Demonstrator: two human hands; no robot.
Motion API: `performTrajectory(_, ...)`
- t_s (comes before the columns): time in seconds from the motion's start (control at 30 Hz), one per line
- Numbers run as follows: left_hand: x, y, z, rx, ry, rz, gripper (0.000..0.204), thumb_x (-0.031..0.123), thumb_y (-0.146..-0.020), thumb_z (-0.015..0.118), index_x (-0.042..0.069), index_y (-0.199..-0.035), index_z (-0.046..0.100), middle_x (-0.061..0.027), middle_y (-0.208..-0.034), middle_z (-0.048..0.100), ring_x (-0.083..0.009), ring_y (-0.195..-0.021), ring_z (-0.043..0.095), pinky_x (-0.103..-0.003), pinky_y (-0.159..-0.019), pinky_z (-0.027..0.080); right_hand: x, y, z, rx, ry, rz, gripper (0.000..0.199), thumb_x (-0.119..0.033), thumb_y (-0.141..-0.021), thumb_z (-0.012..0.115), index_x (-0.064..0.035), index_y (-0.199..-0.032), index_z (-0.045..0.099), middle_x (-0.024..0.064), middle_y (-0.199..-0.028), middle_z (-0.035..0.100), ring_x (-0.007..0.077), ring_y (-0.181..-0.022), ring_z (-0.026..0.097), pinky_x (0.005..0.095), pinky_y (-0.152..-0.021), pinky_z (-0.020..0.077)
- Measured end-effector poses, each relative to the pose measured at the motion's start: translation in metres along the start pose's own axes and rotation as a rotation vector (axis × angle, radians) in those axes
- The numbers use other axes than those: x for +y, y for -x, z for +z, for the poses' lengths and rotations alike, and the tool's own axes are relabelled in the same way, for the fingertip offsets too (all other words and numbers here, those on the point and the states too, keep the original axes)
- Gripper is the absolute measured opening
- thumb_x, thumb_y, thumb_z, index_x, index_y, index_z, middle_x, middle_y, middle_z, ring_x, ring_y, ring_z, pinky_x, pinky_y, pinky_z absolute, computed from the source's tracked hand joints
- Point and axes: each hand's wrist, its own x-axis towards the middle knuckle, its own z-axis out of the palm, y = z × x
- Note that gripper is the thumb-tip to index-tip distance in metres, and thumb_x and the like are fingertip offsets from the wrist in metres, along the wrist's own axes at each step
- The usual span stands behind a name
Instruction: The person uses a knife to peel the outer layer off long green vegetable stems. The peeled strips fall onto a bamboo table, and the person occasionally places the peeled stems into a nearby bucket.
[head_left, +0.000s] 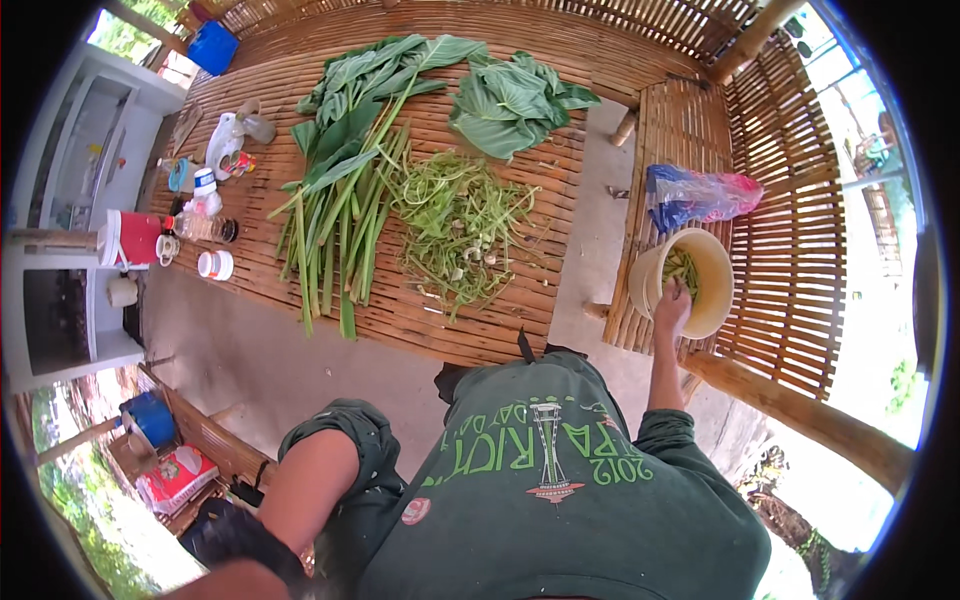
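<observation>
My right arm stretches out to a cream plastic bucket [716, 318] on the bamboo bench. My right hand [672, 308] reaches over its near rim and inside, its fingers drawn together next to cut green vegetable pieces [682, 268] lying in there. What the fingers hold, if anything, cannot be made out. My left hand is out of view. On the bamboo table [400, 325] ahead lie a tangled heap of peeled green strips and trimmings [460, 225], long green stalks [330, 235] with leaves, and a pile of broad green leaves [510, 105].
A blue and pink plastic bag [703, 193] lies on the bench beyond the bucket. Bottles [205, 228], a white jar [215, 265] and a red jug [130, 238] stand toward the table's left end. A wooden pole [800, 410] edges the bench at the near right.
</observation>
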Motion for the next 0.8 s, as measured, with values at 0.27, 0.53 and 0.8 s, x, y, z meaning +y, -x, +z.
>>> performTrajectory(0.27, -0.057, 0.234, -0.247, 0.363, -1.548, -1.146, 0.028, 0.025, -0.103, 0.061, -0.001, -0.101, 0.070, -0.0099, -0.097, 0.075, -0.0254, -0.086, 0.070, -0.039, -0.079, 0.054, -0.101, 0.062, 0.046, -0.365, -0.167, -0.208, 0.039, -0.026, -0.097, 0.070, -0.0050, -0.130, 0.068, 0.0147, -0.081, 0.065, 0.0273, -0.073, 0.063, 0.0419, -0.070, 0.0520)
performTrajectory(0.53, -0.049, 0.453, -0.329, -0.247, -2.169, -1.611, 0.030, 0.017, -0.096, 0.070, 0.002, -0.122, 0.069, -0.0200, -0.123, 0.068, -0.0400, -0.114, 0.064, -0.050, -0.101, 0.052, -0.178, 0.120, 0.056, -0.718, -0.225, -0.460, 0.039, -0.026, -0.095, 0.069, -0.0023, -0.127, 0.067, 0.0199, -0.088, 0.069, 0.0334, -0.078, 0.067, 0.0464, -0.073, 0.0520)
performTrajectory(0.8, -0.058, 0.457, -0.342, 0.046, -1.959, -1.966, 0.025, 0.016, -0.098, 0.066, 0.002, -0.118, 0.072, -0.0201, -0.110, 0.072, -0.0376, -0.105, 0.068, -0.049, -0.099, 0.055, -0.317, 0.131, 0.020, -1.104, -0.535, -0.191, 0.043, -0.030, -0.107, 0.058, -0.0026, -0.140, 0.061, 0.0013, -0.072, 0.053, 0.0114, -0.068, 0.052, 0.0298, -0.063, 0.0446)
